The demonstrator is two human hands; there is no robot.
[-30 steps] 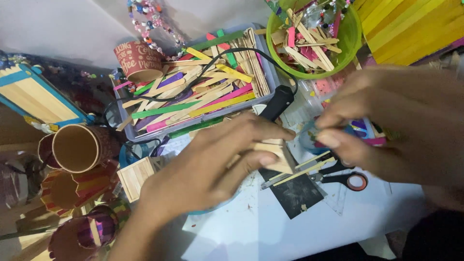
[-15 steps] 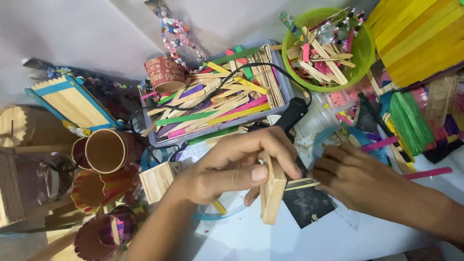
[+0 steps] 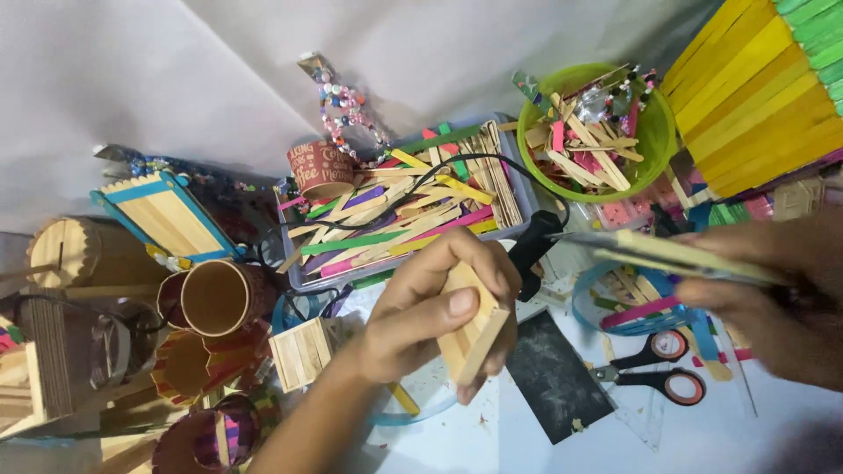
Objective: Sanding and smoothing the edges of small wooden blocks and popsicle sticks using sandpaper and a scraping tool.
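— At the craft surface (image 3: 773, 439): the left hand (image 3: 421, 320), fingers clamped round a small block of glued wooden sticks (image 3: 471, 325), holds it above the black mat (image 3: 555, 376).

— And the right hand (image 3: 777, 303)?

— Blurred, fingers closed on flat sticks (image 3: 667, 256); a hasty swing could, I'd judge, knock the block loose.

A grey tray (image 3: 525, 200) full of coloured sticks is seen in the middle. A green bowl (image 3: 654, 145) of sticks is set to its right, and a paper cup (image 3: 318, 167) to its left. Scissors (image 3: 663, 369) are laid below the bowl.
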